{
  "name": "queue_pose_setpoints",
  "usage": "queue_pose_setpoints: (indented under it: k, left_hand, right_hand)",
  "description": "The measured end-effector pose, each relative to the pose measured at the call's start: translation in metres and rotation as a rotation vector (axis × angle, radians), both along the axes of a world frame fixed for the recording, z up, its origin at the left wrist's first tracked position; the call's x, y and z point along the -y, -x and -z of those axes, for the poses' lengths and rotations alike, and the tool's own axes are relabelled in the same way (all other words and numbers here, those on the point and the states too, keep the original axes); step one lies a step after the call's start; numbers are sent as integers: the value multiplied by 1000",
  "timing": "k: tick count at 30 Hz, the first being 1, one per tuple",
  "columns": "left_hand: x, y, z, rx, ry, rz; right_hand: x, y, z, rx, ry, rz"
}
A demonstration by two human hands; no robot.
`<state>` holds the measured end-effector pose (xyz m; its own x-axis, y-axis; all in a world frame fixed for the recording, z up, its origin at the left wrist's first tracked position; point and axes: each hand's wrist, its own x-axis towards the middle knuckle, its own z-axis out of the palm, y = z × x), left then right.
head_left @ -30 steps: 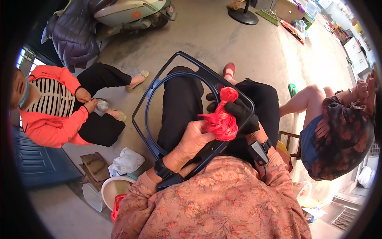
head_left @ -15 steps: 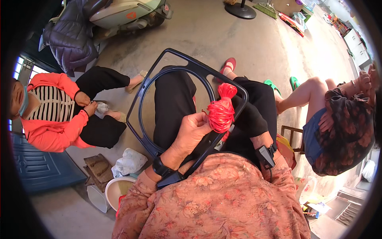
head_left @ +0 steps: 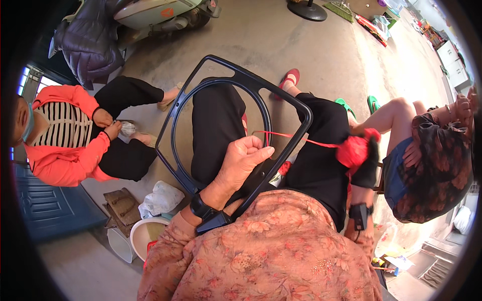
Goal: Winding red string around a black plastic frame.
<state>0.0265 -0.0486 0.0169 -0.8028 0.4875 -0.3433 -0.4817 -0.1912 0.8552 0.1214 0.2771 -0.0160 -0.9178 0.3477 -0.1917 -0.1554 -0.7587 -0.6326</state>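
Note:
A black frame (head_left: pixel 249 82) with a round opening rests tilted over my lap. My left hand (head_left: pixel 242 159) is closed at the frame's right side, thumb and forefinger pinching the end of a thin red strand. That strand (head_left: pixel 321 144) runs taut to the right, across the frame's bar, to a bundle of red plastic cord (head_left: pixel 351 152). Out beyond my right knee, my right hand (head_left: pixel 368 168), in a black glove, grips the bundle. Motion blurs the bundle, and the gloved fingers are partly hidden.
At left a person in an orange jacket (head_left: pixel 60 163) handles a small whitish thing. Another person in a dark flowered top (head_left: pixel 437 175) sits close on my right. A white basin (head_left: pixel 143 238) and a brown bag (head_left: pixel 122 205) stand at lower left. A scooter (head_left: pixel 155 12) is parked behind.
My right hand has carried the red cord bundle from beside my left hand out to the right, stretching a strand between them. The left hand and the frame have barely moved.

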Motion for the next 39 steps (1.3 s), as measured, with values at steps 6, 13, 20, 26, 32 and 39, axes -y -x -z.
queue_pose_setpoints:
  k: [6,13,20,26,32,39]
  left_hand:
    - [0,0,-2,11,-30,7]
    - [-8,-2,-12,25,-1,22]
    - [-10,-4,-10,42,3,19]
    - [-5,-1,-5,4,6,27]
    - [-6,-3,-8,12,-30,38]
    - [-5,-3,-2,-13,-69,36]
  right_hand:
    - [-92,-109,36,244,-155,539]
    - [3,-55,-10,440,-1226,-30]
    - [125,44,-42,187,-255,-658]
    - [116,43,-21,299,-358,-783]
    - [127,50,-19,100,-143,-633]
    - [119,53,-11,242,-519,-728]
